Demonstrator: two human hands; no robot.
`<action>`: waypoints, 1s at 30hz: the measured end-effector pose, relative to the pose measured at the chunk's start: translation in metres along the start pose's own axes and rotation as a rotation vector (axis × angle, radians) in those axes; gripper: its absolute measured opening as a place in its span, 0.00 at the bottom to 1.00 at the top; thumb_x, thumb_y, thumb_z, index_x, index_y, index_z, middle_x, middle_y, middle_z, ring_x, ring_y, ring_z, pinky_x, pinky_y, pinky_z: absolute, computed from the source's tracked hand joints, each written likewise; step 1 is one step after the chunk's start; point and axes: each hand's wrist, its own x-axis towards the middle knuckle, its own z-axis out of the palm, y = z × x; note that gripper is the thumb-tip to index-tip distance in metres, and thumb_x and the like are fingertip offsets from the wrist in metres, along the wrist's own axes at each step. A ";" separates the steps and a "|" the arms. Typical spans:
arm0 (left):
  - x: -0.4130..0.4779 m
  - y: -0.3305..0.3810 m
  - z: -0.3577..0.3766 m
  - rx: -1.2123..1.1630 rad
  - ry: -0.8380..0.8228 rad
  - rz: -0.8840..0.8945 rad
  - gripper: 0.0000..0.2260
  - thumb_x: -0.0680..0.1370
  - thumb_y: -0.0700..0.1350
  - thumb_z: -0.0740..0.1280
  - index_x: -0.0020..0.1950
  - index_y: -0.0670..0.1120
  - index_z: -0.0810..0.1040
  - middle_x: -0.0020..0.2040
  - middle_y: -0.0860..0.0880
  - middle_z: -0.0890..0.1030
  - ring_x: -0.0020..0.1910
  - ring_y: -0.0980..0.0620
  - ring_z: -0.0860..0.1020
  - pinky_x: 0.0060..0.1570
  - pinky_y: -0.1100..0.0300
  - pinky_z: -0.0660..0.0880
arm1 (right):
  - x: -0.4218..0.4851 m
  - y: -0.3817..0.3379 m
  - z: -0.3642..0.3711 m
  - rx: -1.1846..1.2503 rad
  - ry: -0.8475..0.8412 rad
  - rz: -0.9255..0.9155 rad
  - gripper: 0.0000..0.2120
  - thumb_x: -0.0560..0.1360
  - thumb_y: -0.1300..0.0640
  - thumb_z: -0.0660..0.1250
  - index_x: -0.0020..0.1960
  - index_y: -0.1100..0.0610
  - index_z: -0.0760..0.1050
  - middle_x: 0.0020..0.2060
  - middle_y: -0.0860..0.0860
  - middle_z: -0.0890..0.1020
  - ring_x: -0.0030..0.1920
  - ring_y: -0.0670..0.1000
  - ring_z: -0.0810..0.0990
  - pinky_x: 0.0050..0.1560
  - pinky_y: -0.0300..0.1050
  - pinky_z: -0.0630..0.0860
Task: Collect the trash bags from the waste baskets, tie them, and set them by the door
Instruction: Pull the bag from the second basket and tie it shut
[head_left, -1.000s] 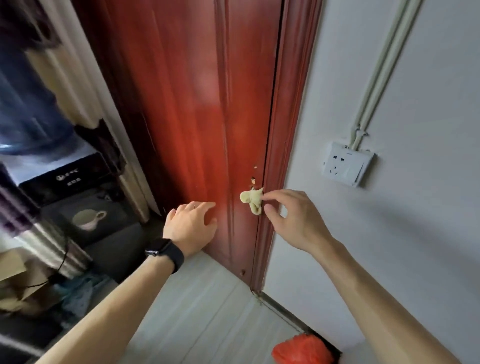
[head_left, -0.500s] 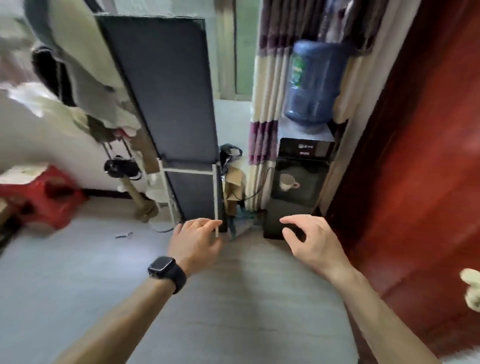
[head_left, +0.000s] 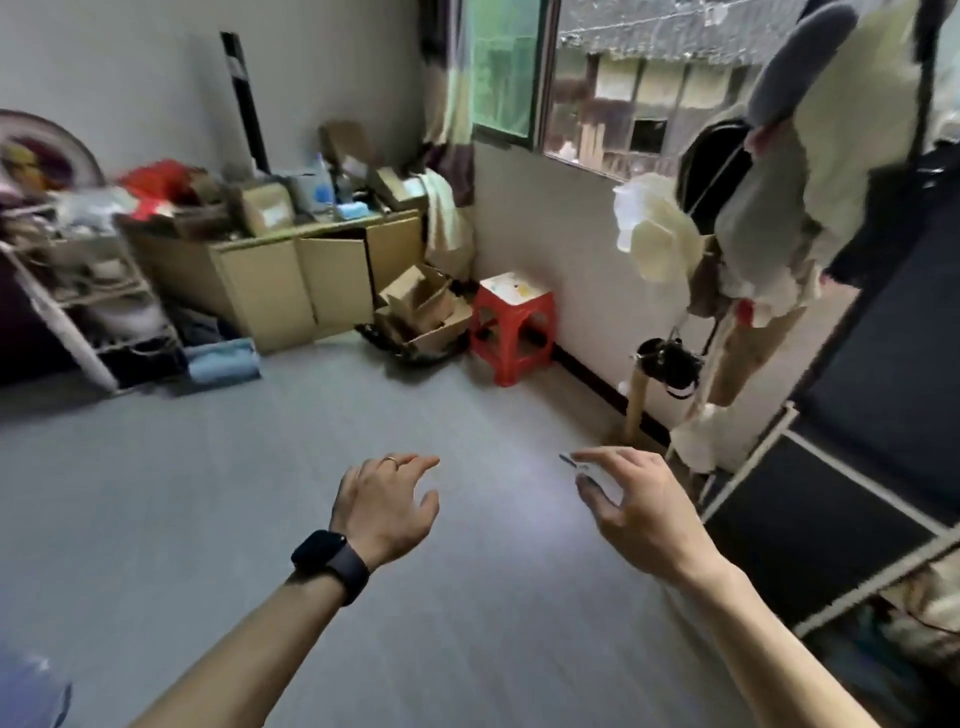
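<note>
**Both hands empty over a bare floor**

Here, in the head view, both forearms reach forward and down over the grey floor (head_left: 260, 493). The left hand (head_left: 387, 506) hangs palm down, fingers loosely spread and curled, holding nothing; a ring sits on one finger and a dark watch (head_left: 330, 564) wraps the wrist. The right hand (head_left: 636, 506) is turned thumb-inward, fingers spread and slightly bent, also gripping nothing. A small pale object on the floor shows just past its fingertips, too blurred to name.

No trash bag or waste basket can be made out anywhere in this view, so where they are cannot be told.

Farther off, a red stool (head_left: 511, 325) stands against the wall under the window (head_left: 623, 78), with open cardboard boxes (head_left: 421, 312) just beside it and a low cabinet (head_left: 291, 280) piled with clutter to the left. Clothes (head_left: 769, 208) hang on a rack at right, partly cut off by the frame edge. The whole scene is smeared by motion.
</note>
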 end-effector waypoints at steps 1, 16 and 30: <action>0.007 -0.024 -0.006 -0.002 0.011 -0.047 0.28 0.72 0.60 0.52 0.72 0.61 0.69 0.71 0.56 0.72 0.67 0.51 0.71 0.65 0.54 0.65 | 0.022 -0.014 0.015 0.002 -0.026 -0.029 0.15 0.78 0.45 0.65 0.64 0.42 0.76 0.62 0.41 0.79 0.65 0.48 0.72 0.66 0.46 0.70; 0.140 -0.308 -0.059 0.018 0.217 -0.588 0.27 0.72 0.58 0.57 0.72 0.58 0.71 0.73 0.49 0.70 0.69 0.46 0.70 0.68 0.53 0.66 | 0.363 -0.208 0.218 0.065 -0.300 -0.527 0.16 0.80 0.44 0.61 0.68 0.40 0.72 0.67 0.45 0.75 0.68 0.51 0.71 0.65 0.46 0.69; 0.227 -0.555 -0.111 0.035 0.319 -0.982 0.24 0.75 0.55 0.63 0.71 0.56 0.72 0.72 0.49 0.71 0.69 0.46 0.70 0.67 0.50 0.69 | 0.599 -0.462 0.404 0.142 -0.523 -0.931 0.15 0.80 0.45 0.61 0.66 0.42 0.74 0.65 0.44 0.78 0.64 0.53 0.74 0.63 0.47 0.70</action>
